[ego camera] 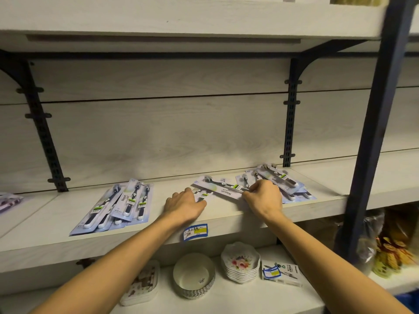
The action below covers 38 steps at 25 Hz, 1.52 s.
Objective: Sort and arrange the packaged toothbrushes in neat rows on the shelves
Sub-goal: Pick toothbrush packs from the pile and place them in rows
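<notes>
Packaged toothbrushes lie on a pale wooden shelf (158, 225). A left group (118, 205) holds several packs side by side. A loose right pile (285, 182) lies askew near the back. Between them, my right hand (264, 197) pinches the end of a white toothbrush pack (220, 189) that lies slanted across the shelf. My left hand (184, 205) rests palm down on another pack (201, 196), its fingers bent over it.
A blue and yellow price tag (195, 232) sticks to the shelf's front edge. The shelf below carries stacked floral plates (240, 261), a round bowl (193, 274), square plates (142, 284) and a small box (282, 274). A dark metal upright (371, 143) stands at right.
</notes>
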Available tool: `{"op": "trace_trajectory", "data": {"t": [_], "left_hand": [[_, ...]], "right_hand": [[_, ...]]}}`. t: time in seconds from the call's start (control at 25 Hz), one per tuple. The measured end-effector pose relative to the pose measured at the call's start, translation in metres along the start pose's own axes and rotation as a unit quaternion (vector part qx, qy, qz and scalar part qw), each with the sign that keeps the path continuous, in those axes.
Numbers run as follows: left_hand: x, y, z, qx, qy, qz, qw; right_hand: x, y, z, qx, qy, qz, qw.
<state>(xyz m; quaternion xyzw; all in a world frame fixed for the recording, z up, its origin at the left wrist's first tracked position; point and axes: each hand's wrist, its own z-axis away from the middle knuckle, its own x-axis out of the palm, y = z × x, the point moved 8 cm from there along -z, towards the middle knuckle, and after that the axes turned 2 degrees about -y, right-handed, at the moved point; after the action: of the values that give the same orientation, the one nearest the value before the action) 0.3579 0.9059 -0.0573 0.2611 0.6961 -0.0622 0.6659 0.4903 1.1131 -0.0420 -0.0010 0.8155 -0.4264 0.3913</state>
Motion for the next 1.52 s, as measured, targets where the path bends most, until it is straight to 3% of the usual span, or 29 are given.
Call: {"op": "trace_trajectory", "data": {"t": [0.28, 0.56, 0.72, 0.92, 1.04, 1.28, 1.52], "left_hand": [[-0.003, -0.007, -0.008, -0.006, 0.005, -0.013, 1.000], [0.003, -0.005, -0.026, -0.019, -0.008, 0.000, 1.000], [-0.003, -0.019, -0.031, -0.048, -0.001, 0.061, 0.997], [0.000, -0.021, -0.033, -0.019, 0.007, 0.021, 1.000], [0.002, -0.027, -0.033, -0.035, -0.004, 0.058, 0.998], [0.000, -0.033, -0.032, -0.052, -0.010, 0.106, 0.993], [-0.005, -0.019, -0.025, -0.034, -0.018, 0.104, 0.994]], "right_hand": [[-0.009, 0.000, 0.010, -0.014, 0.050, -0.014, 0.999], [0.000, -0.009, -0.001, -0.026, 0.029, 0.109, 0.993], [0.012, -0.013, -0.001, -0.027, -0.011, 0.149, 0.988], [0.019, -0.008, -0.010, 0.036, -0.063, 0.098, 0.993], [0.025, -0.007, -0.012, 0.053, -0.080, 0.105, 0.990], [0.029, -0.006, 0.005, 0.014, -0.036, 0.262, 0.964], [0.034, -0.010, 0.006, 0.021, -0.014, 0.188, 0.982]]}}
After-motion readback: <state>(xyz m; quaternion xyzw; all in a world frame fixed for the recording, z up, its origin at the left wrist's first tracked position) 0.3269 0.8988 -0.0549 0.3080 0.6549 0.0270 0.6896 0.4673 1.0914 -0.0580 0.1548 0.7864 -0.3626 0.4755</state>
